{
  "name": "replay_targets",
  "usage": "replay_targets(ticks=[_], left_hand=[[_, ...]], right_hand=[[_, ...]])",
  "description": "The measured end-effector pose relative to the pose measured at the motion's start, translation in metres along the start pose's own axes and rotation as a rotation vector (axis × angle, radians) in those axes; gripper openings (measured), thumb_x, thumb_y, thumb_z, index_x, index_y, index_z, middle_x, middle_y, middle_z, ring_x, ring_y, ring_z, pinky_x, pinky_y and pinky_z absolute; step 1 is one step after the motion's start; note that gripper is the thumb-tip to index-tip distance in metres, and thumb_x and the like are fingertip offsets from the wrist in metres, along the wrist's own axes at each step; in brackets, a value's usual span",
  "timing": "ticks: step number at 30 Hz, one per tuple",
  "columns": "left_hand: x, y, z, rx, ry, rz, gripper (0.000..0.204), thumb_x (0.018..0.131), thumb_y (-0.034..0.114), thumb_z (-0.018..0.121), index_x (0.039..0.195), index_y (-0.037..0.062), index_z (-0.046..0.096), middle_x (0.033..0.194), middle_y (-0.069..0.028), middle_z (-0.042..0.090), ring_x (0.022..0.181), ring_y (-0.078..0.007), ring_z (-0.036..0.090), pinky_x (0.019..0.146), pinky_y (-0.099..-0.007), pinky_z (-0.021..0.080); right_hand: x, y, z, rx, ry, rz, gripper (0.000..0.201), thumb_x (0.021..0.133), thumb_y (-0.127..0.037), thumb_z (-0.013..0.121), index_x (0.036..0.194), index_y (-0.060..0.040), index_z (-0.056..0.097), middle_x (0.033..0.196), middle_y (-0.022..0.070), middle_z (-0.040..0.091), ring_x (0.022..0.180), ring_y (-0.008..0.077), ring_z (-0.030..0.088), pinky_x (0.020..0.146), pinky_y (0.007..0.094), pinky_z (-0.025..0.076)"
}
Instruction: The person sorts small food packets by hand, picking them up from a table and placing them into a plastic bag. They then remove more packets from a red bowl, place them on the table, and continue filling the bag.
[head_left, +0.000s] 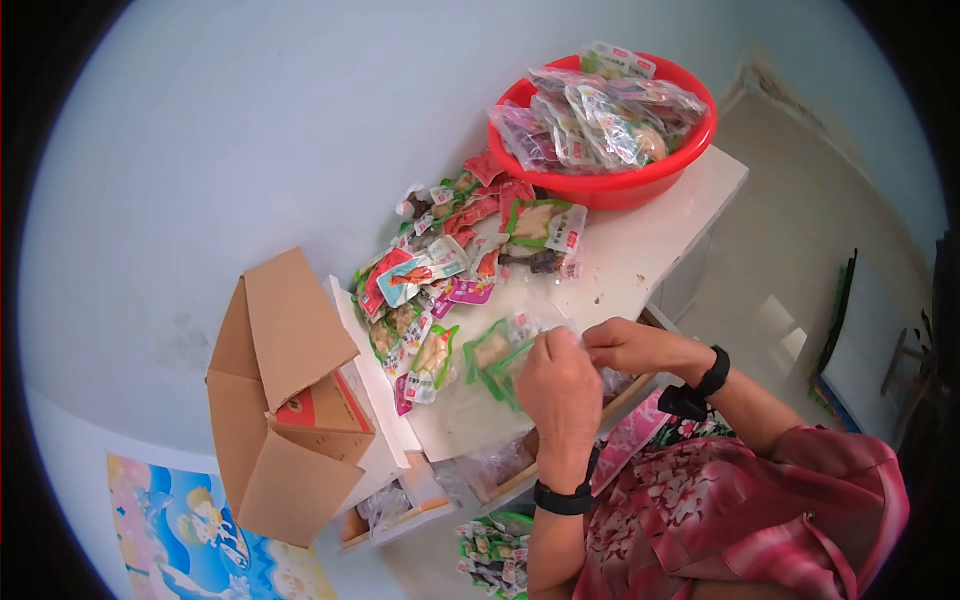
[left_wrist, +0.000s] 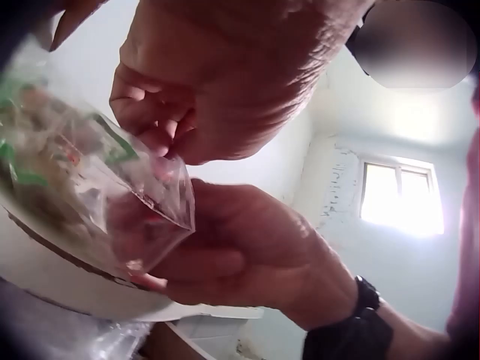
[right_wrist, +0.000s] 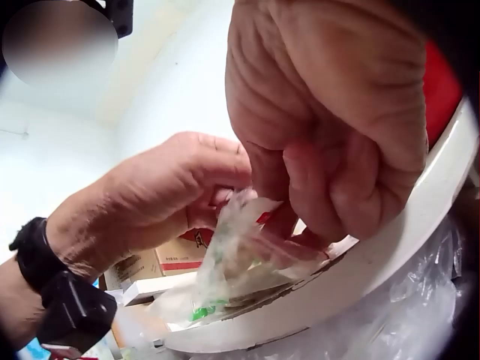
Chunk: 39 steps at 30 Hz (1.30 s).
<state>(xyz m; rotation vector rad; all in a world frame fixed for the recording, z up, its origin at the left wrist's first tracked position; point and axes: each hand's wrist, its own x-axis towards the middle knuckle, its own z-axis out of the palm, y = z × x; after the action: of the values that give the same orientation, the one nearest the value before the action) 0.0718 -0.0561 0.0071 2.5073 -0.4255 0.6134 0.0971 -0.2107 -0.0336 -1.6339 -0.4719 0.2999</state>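
A clear plastic bag (head_left: 515,350) with green-edged food packets in it lies over the table's front part. My left hand (head_left: 560,395) pinches the bag's mouth between curled fingers. Close beside it, my right hand (head_left: 640,345) holds the same end of the bag. In the left wrist view, the bag's clear open corner (left_wrist: 176,202) spreads over the right hand's fingers (left_wrist: 210,262), while the left hand (left_wrist: 232,82) grips its upper edge. The right wrist view has both hands meeting at the bag (right_wrist: 240,247), the right hand (right_wrist: 330,127) nearest the camera.
A heap of food packets (head_left: 425,270) lies along the wall side of the white table (head_left: 640,255). Behind stands a red basin (head_left: 640,190) full of filled bags. An open cardboard box (head_left: 300,320) is at left. Open drawers (head_left: 500,480) with clear plastic jut out below.
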Motion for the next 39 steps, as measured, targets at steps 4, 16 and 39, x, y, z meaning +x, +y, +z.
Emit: replay_targets(ticks=[4,16,39], left_hand=[[0.001,0.005,0.002,-0.134,0.05,0.014,0.01,0.099,0.012,0.062,0.104,0.0046,0.063,0.092,-0.0153,0.066,0.082,-0.0379,0.066,0.069,-0.0478,0.051],[-0.04,-0.013,-0.012,0.051,-0.04,0.108,0.052,0.084,0.031,0.083,0.124,0.0023,0.064,0.103,-0.0118,0.062,0.096,-0.0327,0.06,0.081,-0.0458,0.048],[-0.064,-0.034,-0.012,0.009,0.121,0.089,0.025,0.087,0.002,0.064,0.112,0.0054,0.066,0.103,-0.0111,0.063,0.098,-0.0341,0.059,0.086,-0.049,0.046]], right_hand=[[0.007,-0.006,0.004,-0.296,-0.103,0.007,0.026,0.096,-0.021,0.063,0.1,0.0038,0.071,0.081,0.0205,0.07,0.076,0.0268,0.066,0.073,0.0417,0.052],[0.004,-0.004,-0.018,-0.326,0.441,-0.066,0.022,0.098,-0.019,0.068,0.107,0.0011,0.066,0.078,0.0086,0.067,0.064,0.0137,0.057,0.06,0.0333,0.046],[0.066,-0.004,-0.024,-1.096,0.139,-0.204,0.019,0.088,-0.008,0.065,0.106,-0.0127,0.066,0.103,0.0089,0.061,0.087,0.0309,0.067,0.068,0.0442,0.055]])
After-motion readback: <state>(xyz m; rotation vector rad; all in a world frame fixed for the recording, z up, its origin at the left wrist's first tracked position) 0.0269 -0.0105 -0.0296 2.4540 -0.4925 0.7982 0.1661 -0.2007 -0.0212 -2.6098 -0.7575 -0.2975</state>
